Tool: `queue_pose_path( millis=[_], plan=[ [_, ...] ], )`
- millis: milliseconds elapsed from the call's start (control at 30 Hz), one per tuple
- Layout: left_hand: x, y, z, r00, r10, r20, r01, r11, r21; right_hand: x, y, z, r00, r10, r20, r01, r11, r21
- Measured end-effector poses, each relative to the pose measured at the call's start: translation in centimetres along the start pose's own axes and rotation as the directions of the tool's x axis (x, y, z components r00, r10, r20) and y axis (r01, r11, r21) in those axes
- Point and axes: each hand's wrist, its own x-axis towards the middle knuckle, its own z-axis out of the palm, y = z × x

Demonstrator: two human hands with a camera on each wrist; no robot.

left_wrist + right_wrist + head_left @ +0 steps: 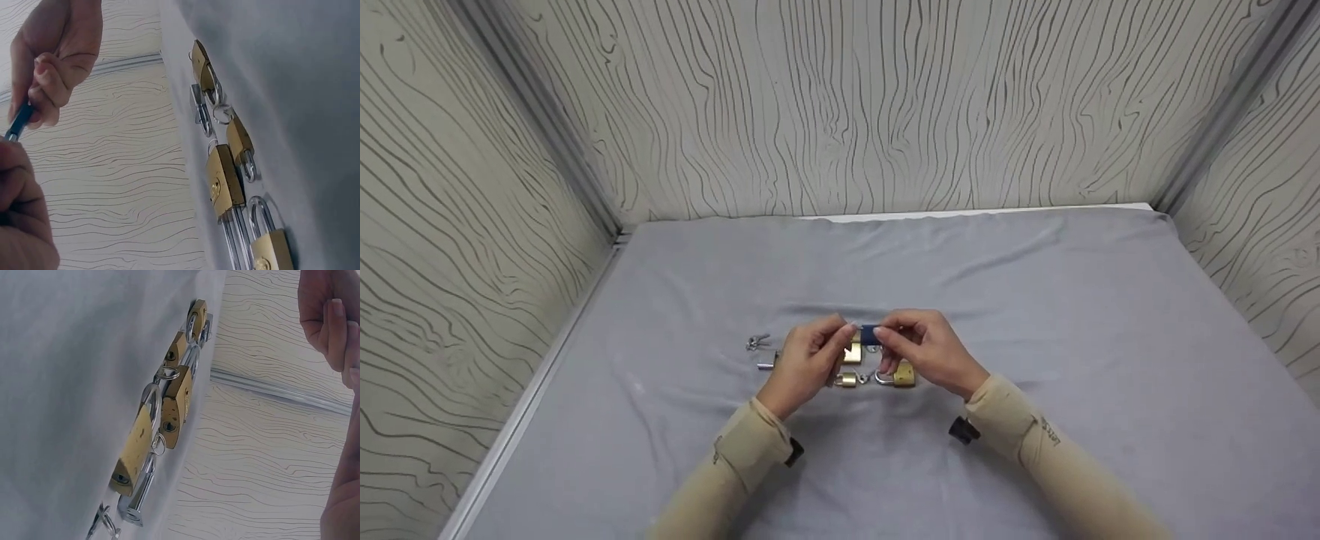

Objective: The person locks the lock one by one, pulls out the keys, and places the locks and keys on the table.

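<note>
Both hands are raised close together over a group of padlocks. Between them is a small blue block [869,334] with a metallic end; its exact kind cannot be told. My right hand [926,346] pinches the blue part between thumb and fingers. At the metallic end, the left hand [806,367] pinches with thumb and forefinger. In the left wrist view the blue block [21,119] bridges the two hands. Just below them lie a large brass padlock [852,355], a small brass padlock [846,380] and another brass padlock [904,376] with its shackle pointing left.
A bunch of silver keys [757,342] lies left of the hands. A key ring [159,444] sits among the padlocks in the right wrist view. Grey cloth [1080,337] covers the table, with wood-patterned walls [840,105] behind and at both sides.
</note>
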Motion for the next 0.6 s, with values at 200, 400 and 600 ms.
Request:
queue_pose_path(
  millis=[200,400,600],
  plan=[
    [-0.03,0.14,0.47,1.000,0.003,0.010,-0.002,1.000,-0.012,-0.30,0.02,-0.55,1.000,-0.003,0.021,0.003,1.000,-0.001],
    [-0.15,0.54,0.55,1.000,0.026,0.018,-0.026,0.999,0.048,-0.46,0.02,-0.73,0.998,-0.057,0.019,0.058,0.997,-0.059],
    [-0.12,0.02,0.99,1.000,0.015,0.023,-0.015,1.000,0.000,-0.49,-0.04,-0.45,0.995,-0.098,0.007,0.098,0.992,-0.077]
  ],
)
